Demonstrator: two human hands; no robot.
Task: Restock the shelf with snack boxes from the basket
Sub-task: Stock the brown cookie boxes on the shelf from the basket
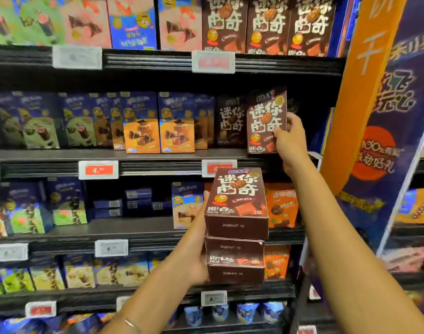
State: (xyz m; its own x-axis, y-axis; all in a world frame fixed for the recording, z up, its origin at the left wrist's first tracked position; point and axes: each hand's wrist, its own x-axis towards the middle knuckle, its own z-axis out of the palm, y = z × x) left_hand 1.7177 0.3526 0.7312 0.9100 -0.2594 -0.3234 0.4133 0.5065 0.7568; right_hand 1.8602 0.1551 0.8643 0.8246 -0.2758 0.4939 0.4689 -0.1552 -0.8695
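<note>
Viewing from the head camera: the right hand pinches a dark brown cardboard snack box by its right edge, thumb on the front. It holds the box upright at the front of the black middle shelf, just beside a matching brown box standing further back. Whether the held box rests on the shelf cannot be told. The left hand grips a stack of three more brown boxes below that shelf level.

Judged progress: restocking is under way, with one box at its slot and three left to shelve. The basket is not in view.
</note>
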